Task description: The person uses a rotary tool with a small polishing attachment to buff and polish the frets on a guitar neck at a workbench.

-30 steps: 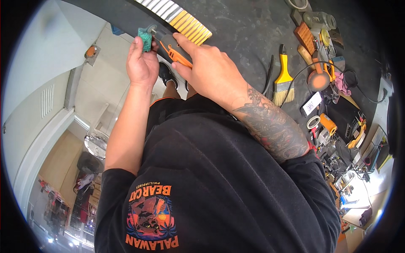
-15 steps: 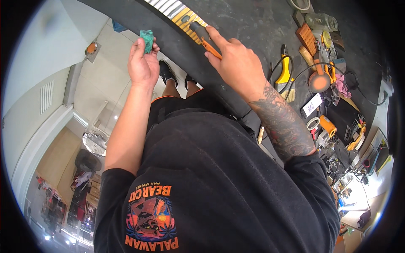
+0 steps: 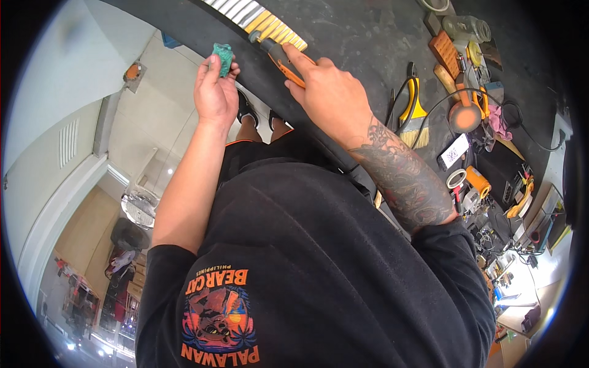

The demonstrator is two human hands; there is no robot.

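Note:
My left hand (image 3: 216, 92) grips a rough green block (image 3: 223, 57) between thumb and fingers, held up beside the edge of the dark table. A black-and-orange rotary tool (image 3: 279, 56) is in my right hand (image 3: 328, 92), its index finger stretched along the body. The tool's small round grey wheel (image 3: 255, 37) points toward the green block, with a gap between them. Just beyond the tool lies a row of strips (image 3: 270, 24), whitish at the left and yellow at the right, along the near part of the table.
To the right on the dark table (image 3: 362, 37) are a yellow-handled paintbrush (image 3: 415, 113), an orange round-headed tool (image 3: 464, 116), a phone (image 3: 454, 152), a glass jar (image 3: 466, 29) and a looping black cable (image 3: 509, 109). Tiled floor (image 3: 147, 116) shows at the left.
My right hand has moved left with the rotary tool, and its wheel has come away from over the yellow strips. My left hand has shifted slightly right with the green block.

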